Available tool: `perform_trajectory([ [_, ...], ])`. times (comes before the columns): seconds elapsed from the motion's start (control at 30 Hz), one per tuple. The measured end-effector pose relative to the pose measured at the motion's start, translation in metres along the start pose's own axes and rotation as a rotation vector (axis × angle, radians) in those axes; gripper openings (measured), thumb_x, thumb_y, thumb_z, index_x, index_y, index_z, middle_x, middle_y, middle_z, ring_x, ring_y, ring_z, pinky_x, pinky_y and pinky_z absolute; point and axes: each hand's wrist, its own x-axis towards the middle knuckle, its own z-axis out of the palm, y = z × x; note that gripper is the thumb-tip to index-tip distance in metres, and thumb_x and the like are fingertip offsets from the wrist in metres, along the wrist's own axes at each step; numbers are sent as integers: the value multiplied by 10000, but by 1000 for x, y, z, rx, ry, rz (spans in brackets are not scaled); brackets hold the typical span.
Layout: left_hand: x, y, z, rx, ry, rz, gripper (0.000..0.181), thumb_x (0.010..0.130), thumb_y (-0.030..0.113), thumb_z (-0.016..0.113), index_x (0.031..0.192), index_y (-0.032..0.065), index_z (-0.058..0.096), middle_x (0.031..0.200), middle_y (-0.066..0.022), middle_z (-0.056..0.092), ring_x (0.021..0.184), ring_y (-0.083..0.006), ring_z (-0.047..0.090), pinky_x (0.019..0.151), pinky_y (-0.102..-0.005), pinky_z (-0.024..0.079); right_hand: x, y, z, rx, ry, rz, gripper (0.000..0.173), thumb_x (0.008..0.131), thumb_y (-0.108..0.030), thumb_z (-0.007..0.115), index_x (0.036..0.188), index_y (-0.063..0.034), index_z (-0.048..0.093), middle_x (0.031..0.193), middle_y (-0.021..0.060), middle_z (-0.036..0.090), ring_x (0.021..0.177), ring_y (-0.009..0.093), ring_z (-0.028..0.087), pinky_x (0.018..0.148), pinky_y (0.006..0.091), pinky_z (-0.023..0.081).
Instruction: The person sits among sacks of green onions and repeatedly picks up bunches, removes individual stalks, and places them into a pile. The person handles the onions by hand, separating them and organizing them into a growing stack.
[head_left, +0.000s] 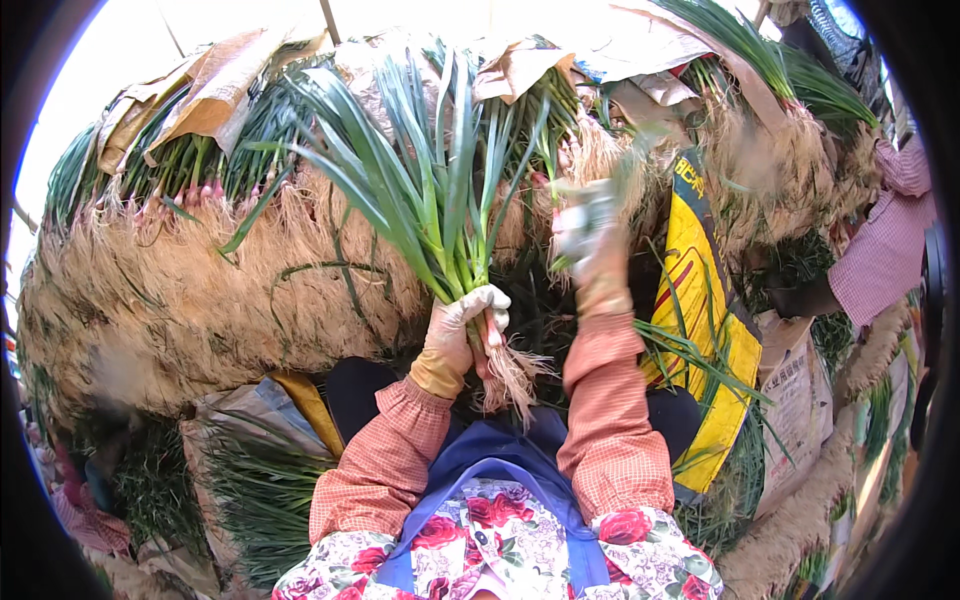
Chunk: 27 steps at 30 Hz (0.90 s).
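My left hand (457, 326), in a whitish glove, grips a bunch of green garlic (450, 240) around its lower stems. Its long flat leaves fan upward, away from me. Below the fist hang pale pinkish stem ends and a tangle of roots (514, 375). My right hand (592, 229), also gloved, is raised to the right of the bunch and strongly blurred by motion. Something green and pink shows beside its fingers, but I cannot tell whether it is held. Behind both hands rises a large heap of green garlic (225, 270), roots facing me.
Paper sacking (217, 90) covers parts of the heap's top. A yellow printed sack (697, 277) hangs at my right knee. More garlic leaves (262, 487) lie at my lower left. A printed woven sack (795, 405) lies right. Another person's checked sleeve (885, 255) shows at the right edge.
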Motion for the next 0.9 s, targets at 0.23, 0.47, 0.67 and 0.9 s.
perform_trajectory([
  [0.23, 8, 12, -18, 208, 152, -18, 375, 887, 133, 688, 1221, -13, 598, 842, -136, 701, 584, -189, 642, 492, -294, 518, 2, 72, 0, -298, -296, 185, 328, 926, -170, 678, 1214, -34, 601, 1002, 96, 701, 851, 166, 652, 690, 295, 511],
  [0.47, -2, -10, -2, 254, 199, 13, 302, 880, 52, 703, 1166, 30, 610, 1011, -99, 703, 698, -187, 668, 466, -317, 523, -5, 106, 3, -796, -247, 55, 385, 913, -203, 687, 1222, 5, 592, 1010, 114, 704, 870, 206, 661, 781, 332, 524],
  [0.67, 4, -11, -3, 41, 128, -16, 213, 875, -10, 664, 1073, -10, 584, 878, -137, 712, 637, -197, 683, 453, -297, 554, -23, 78, -11, -193, -170, 341, 233, 917, -152, 691, 1135, -78, 653, 733, -31, 628, 483, 40, 472, 433, 205, 347],
  [0.9, 8, -3, 5, -110, 168, 38, 204, 889, 31, 648, 1074, -6, 570, 817, -116, 685, 638, -197, 673, 455, -286, 560, -48, 47, -47, -108, 135, -243, 193, 985, -202, 606, 1098, -67, 683, 814, -8, 630, 627, 59, 537, 528, 212, 421],
])
